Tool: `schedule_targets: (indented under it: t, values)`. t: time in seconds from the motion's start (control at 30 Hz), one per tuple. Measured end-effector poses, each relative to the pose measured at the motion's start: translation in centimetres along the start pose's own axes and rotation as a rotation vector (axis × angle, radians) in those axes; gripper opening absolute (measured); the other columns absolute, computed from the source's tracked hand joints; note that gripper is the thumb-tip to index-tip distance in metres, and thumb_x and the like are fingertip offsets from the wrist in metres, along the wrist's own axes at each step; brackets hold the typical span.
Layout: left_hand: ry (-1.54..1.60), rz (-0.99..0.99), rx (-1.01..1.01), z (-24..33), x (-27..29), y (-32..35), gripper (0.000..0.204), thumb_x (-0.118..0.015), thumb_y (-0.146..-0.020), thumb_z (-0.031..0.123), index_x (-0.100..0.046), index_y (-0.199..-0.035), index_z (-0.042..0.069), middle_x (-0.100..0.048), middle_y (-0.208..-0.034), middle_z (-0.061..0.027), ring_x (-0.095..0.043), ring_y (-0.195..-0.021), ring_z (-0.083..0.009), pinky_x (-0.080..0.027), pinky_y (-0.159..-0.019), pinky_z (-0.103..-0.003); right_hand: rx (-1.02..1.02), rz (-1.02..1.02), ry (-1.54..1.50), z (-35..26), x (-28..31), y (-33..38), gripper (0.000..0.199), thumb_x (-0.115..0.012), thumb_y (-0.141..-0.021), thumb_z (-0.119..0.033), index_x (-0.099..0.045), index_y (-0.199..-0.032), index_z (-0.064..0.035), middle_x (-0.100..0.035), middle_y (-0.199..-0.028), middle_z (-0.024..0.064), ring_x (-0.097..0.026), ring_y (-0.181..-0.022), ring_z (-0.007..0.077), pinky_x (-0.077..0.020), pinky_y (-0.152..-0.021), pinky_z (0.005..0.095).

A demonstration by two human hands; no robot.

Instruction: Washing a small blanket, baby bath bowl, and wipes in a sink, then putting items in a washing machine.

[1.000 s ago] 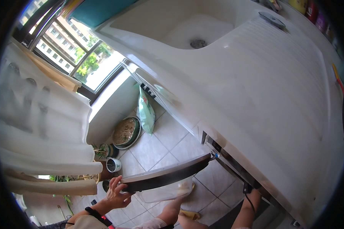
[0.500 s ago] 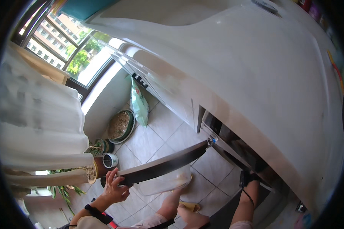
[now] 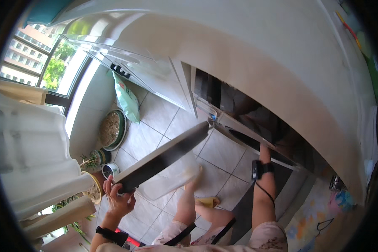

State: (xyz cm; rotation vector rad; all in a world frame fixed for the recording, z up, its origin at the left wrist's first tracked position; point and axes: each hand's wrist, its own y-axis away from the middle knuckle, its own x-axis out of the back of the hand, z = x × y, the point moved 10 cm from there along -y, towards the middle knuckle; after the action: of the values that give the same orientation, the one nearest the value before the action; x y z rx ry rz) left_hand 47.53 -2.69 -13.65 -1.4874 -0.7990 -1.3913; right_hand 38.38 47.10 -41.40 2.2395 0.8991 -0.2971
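An opened door [image 3: 159, 161], dark-faced with a pale edge, swings out from a hinge at the white cabinet front [image 3: 185, 86]. My left hand [image 3: 118, 198] grips its free end, fingers curled over the edge. My right forearm [image 3: 263, 189], with a black strapped device [image 3: 261, 169] on the wrist, reaches into the low opening under a glossy dark panel [image 3: 239, 105]. The fingers of my right hand are hidden inside that opening.
Below the door, a clear plastic bin [image 3: 174, 180] rests on the tiled floor. To the left are a round green pot of soil [image 3: 110, 128], smaller pots, a pale green bag [image 3: 126, 98] and a white curtain [image 3: 33, 147]. A dark mat [image 3: 256, 206] lies at the right.
My right hand has gone from the mouth of the low opening to farther inside it, out of sight. My left hand keeps its hold on the door. The head view has shifted.
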Motion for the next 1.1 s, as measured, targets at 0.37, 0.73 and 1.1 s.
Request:
schedule_targets:
  t: [0.37,0.73,1.1]
  values:
    - [-0.03,-0.006,0.026,-0.1,-0.4,0.1,0.024,-0.066,-0.052,0.008,-0.059,-0.072,0.02,-0.03,-0.104,-0.0107,-0.028,-0.111,-0.0415,-0.029,-0.085,-0.055,0.111,0.029,-0.002,-1.6,-2.5,-1.3,0.057,-0.037,-0.082,-0.041,-0.029,-0.126,-0.0054,-0.032,-0.127,0.0141,-0.034,-0.114,0.0286,-0.0286,-0.095,0.0401]
    - [0.004,0.018,0.018,0.2,0.2,0.1,0.029,-0.066,-0.049,0.006,-0.058,-0.073,0.02,-0.031,-0.104,-0.0105,-0.028,-0.112,-0.041,-0.029,-0.085,-0.054,0.173,0.066,0.037,-3.2,-1.4,0.9,0.063,-0.037,-0.082,-0.048,-0.027,-0.127,-0.0063,-0.029,-0.129,0.014,-0.033,-0.115,0.0285,-0.0273,-0.096,0.0397]
    - [0.412,0.15,0.084,0.2,3.9,-0.4,0.059,-0.059,-0.059,0.002,-0.03,-0.109,0.006,-0.033,-0.115,-0.022,-0.035,-0.106,-0.044,-0.031,-0.087,-0.051,0.12,0.281,0.186,-4.6,3.2,12.0,0.066,-0.037,-0.082,-0.052,-0.029,-0.125,-0.0022,-0.035,-0.125,0.0123,-0.039,-0.11,0.0258,-0.0312,-0.093,0.0365]
